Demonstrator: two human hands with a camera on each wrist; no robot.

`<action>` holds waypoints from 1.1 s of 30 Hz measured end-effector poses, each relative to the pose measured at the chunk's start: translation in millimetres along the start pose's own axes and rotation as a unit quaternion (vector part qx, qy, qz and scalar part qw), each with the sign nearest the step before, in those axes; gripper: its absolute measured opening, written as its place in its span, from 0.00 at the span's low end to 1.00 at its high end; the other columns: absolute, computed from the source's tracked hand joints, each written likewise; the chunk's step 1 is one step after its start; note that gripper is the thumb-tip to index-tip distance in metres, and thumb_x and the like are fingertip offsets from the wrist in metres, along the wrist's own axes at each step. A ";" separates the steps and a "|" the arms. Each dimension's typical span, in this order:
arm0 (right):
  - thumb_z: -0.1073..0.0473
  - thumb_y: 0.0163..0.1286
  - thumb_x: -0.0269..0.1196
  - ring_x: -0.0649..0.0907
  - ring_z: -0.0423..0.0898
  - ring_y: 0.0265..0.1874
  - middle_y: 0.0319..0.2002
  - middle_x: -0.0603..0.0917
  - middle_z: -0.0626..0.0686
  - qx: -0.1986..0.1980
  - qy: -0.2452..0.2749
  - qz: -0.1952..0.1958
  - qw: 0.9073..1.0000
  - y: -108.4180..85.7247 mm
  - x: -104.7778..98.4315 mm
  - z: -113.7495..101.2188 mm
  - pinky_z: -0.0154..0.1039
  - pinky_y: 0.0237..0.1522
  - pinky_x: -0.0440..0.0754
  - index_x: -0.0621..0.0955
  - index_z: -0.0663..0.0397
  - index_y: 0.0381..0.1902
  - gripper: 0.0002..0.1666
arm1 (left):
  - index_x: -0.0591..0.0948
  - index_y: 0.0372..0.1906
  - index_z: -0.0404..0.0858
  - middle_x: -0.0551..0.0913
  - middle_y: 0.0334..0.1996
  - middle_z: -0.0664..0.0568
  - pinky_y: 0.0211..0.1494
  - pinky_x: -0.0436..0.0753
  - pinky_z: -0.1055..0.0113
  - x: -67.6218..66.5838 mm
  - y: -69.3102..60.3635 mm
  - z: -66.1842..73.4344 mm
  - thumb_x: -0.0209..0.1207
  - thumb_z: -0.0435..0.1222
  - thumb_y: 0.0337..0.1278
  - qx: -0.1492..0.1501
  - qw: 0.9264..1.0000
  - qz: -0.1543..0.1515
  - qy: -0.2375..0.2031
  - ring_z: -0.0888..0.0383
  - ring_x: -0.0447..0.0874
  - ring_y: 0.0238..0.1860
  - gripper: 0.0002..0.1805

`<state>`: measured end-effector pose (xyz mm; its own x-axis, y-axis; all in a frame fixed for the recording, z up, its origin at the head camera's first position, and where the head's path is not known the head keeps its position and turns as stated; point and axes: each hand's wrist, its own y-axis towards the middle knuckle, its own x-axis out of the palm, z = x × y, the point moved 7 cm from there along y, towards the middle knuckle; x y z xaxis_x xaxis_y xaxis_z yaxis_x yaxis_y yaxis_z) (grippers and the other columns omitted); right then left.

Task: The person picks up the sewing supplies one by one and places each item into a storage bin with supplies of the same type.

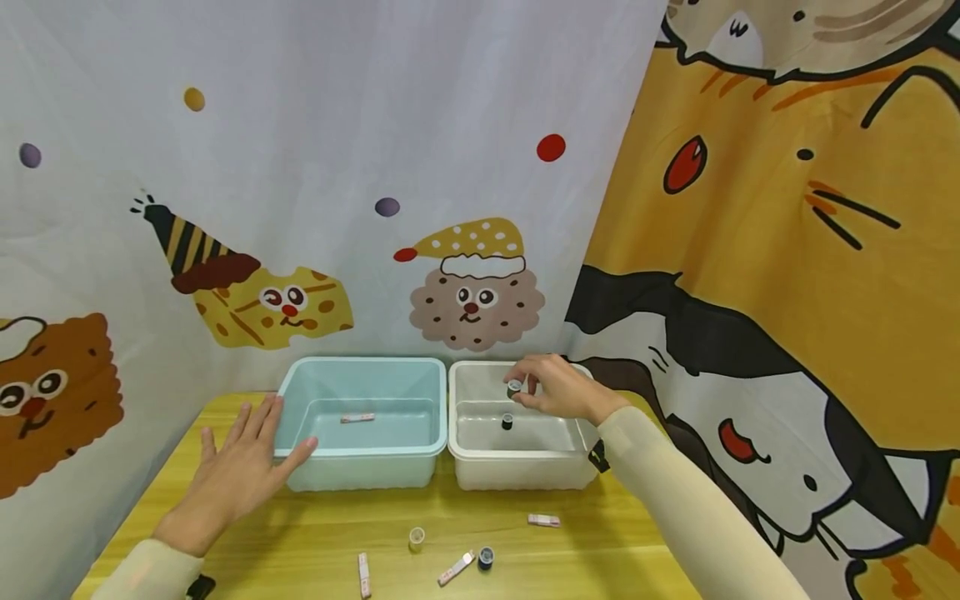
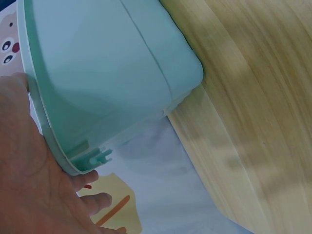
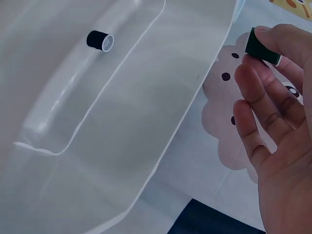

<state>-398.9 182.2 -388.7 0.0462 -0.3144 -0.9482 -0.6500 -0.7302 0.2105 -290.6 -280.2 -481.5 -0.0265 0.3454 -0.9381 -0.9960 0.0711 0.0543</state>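
Spool [image 3: 261,48] in right hand [image 1: 558,388] — clearly green only from right wrist.

- Yellow wood-grain table [image 1: 300,542]
- Far left: pale-blue rectangular plastic bin [image 1: 360,473]
- Far right: off-white rectangular plastic bin [image 1: 525,475]
- Near: small cream spool [image 1: 416,539], small dark spool [image 1: 486,558], three pink-and-white flat strips [image 1: 543,521]

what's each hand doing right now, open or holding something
Left hand: open, resting against the light blue rectangular plastic bin.
Right hand: holding a small dark green cylindrical spool, pinched.
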 end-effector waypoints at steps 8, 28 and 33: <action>0.59 0.82 0.76 0.93 0.41 0.41 0.53 0.97 0.50 0.007 0.009 -0.019 1.000 21.4 6.9 7.3 0.42 0.47 0.95 0.94 0.51 0.61 0.14 | 0.46 0.97 0.30 0.44 0.97 0.29 0.78 0.33 0.02 -0.7 -0.9 -2.0 0.45 0.78 0.85 -0.001 1.000 0.003 -0.004 0.15 0.44 0.92 0.65; 0.59 0.77 0.80 0.91 0.37 0.39 0.44 0.97 0.47 0.054 0.036 -0.043 0.997 46.7 27.4 31.6 0.39 0.48 0.94 0.96 0.47 0.55 0.12 | 0.46 0.97 0.30 0.45 0.97 0.29 0.79 0.34 0.02 1.1 -0.2 0.0 0.45 0.78 0.85 -0.003 1.000 0.005 -0.001 0.16 0.44 0.93 0.65; 0.58 0.77 0.80 0.91 0.37 0.40 0.45 0.97 0.47 0.066 0.039 -0.046 0.996 48.0 30.7 34.3 0.39 0.49 0.94 0.96 0.49 0.56 0.13 | 0.46 0.97 0.30 0.46 0.97 0.29 0.79 0.35 0.02 0.4 0.2 0.5 0.45 0.78 0.85 -0.003 1.000 0.007 0.000 0.16 0.44 0.93 0.65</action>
<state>-454.6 158.3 -415.9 0.1645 -0.2999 -0.9397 -0.7348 -0.6727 0.0861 -290.8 -279.6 -481.7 -0.0408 0.3459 -0.9374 -0.9960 0.0605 0.0657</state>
